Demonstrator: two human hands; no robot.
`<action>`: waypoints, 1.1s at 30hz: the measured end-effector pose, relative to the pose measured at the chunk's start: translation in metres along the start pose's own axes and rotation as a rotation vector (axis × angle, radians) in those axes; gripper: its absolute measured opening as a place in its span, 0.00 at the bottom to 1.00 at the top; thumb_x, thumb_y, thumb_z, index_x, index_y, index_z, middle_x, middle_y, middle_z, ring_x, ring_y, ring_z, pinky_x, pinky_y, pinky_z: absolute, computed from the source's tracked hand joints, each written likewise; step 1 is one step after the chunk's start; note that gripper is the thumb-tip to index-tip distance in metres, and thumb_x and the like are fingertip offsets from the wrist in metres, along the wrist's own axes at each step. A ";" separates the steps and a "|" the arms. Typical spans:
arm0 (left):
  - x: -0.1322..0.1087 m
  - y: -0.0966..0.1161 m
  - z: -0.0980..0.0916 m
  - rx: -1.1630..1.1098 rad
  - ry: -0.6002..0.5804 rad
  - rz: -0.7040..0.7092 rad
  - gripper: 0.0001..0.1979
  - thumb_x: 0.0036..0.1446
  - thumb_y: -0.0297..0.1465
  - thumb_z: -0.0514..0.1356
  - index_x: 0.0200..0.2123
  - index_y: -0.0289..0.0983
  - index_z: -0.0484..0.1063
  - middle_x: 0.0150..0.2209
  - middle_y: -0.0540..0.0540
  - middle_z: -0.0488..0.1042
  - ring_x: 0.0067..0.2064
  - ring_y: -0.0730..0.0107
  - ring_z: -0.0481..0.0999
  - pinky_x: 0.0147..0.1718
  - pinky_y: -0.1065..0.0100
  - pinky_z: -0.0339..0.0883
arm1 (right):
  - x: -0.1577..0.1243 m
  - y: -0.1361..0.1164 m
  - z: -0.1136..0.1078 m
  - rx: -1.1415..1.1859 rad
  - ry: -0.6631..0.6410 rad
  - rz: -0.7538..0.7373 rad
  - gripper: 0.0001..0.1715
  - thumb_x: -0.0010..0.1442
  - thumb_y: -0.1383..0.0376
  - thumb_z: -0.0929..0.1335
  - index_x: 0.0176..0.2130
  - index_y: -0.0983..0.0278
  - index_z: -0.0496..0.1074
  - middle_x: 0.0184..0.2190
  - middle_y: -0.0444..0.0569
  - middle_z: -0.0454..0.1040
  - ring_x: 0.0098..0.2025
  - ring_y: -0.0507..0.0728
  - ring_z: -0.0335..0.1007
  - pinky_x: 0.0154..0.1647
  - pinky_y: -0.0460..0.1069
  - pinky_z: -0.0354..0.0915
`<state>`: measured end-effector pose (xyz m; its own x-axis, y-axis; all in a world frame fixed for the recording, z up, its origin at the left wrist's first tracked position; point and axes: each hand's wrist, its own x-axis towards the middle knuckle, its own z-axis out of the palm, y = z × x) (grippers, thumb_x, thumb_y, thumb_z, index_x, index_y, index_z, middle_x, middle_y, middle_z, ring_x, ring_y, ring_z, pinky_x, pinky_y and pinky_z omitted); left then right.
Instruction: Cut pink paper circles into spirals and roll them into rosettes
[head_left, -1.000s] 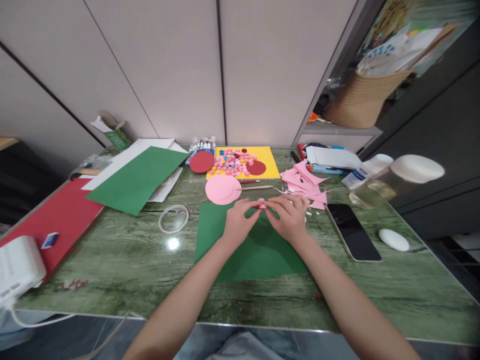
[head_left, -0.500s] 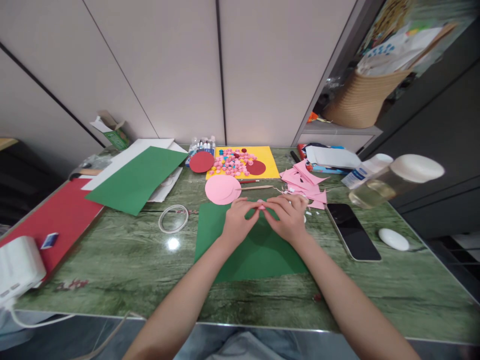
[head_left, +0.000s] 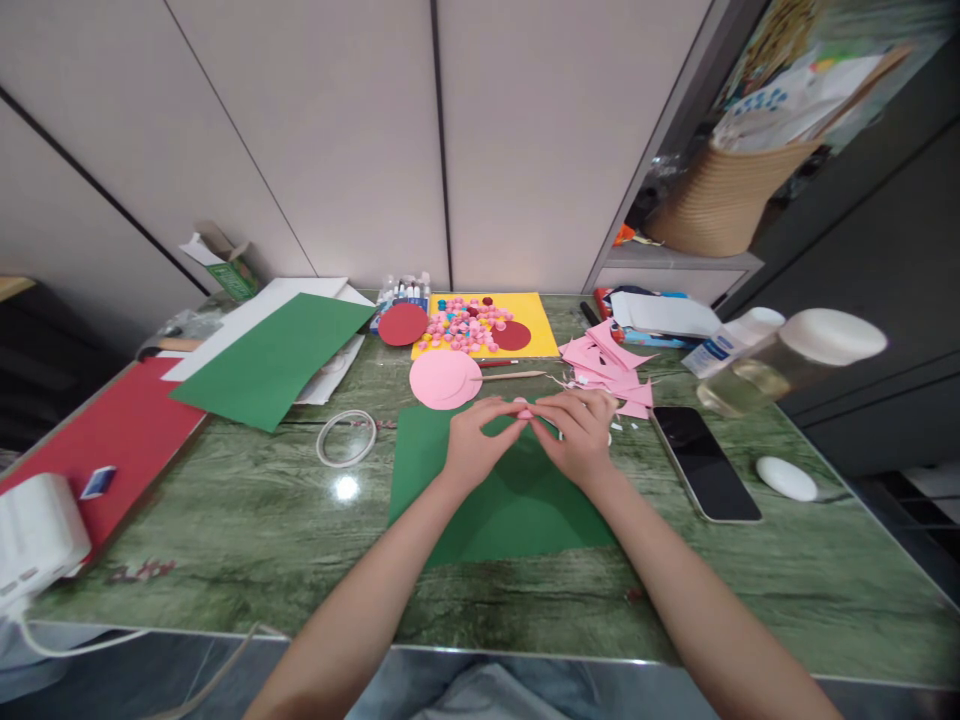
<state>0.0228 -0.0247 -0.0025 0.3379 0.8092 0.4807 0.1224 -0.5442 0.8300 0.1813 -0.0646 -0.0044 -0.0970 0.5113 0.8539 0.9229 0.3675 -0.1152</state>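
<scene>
My left hand (head_left: 474, 445) and my right hand (head_left: 580, 432) meet fingertip to fingertip over a green paper sheet (head_left: 495, 505) on the green marble table (head_left: 247, 530). Both pinch one small pink paper piece (head_left: 524, 411) between thumbs and forefingers. Just beyond them lies a pink paper circle (head_left: 445, 379) and a thin wooden stick (head_left: 517, 376). To the right of my right hand sits a heap of pink paper scraps (head_left: 611, 365).
A yellow sheet (head_left: 536, 318) with small pink and blue rolled pieces and dark red circles lies at the back. A phone (head_left: 705, 462), white mouse (head_left: 786, 478) and lidded jar (head_left: 795, 360) are right. A green sheet (head_left: 274, 358), red sheet (head_left: 112, 430), tape ring (head_left: 346, 437) and white device (head_left: 37, 535) are left.
Almost nothing differs: my fingers shift slightly on the small pink piece, both hands staying in the same place over the green sheet.
</scene>
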 end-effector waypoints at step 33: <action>-0.003 -0.005 0.002 0.119 0.070 0.140 0.07 0.52 0.32 0.59 0.35 0.42 0.76 0.34 0.49 0.78 0.38 0.70 0.75 0.45 0.62 0.67 | -0.001 -0.004 -0.004 0.048 -0.035 0.057 0.07 0.51 0.66 0.70 0.34 0.57 0.73 0.30 0.43 0.76 0.37 0.57 0.65 0.43 0.55 0.55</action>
<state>0.0231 -0.0243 -0.0088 0.2945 0.7348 0.6110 0.1900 -0.6716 0.7161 0.1789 -0.0694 -0.0028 -0.0584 0.5590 0.8271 0.9084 0.3734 -0.1883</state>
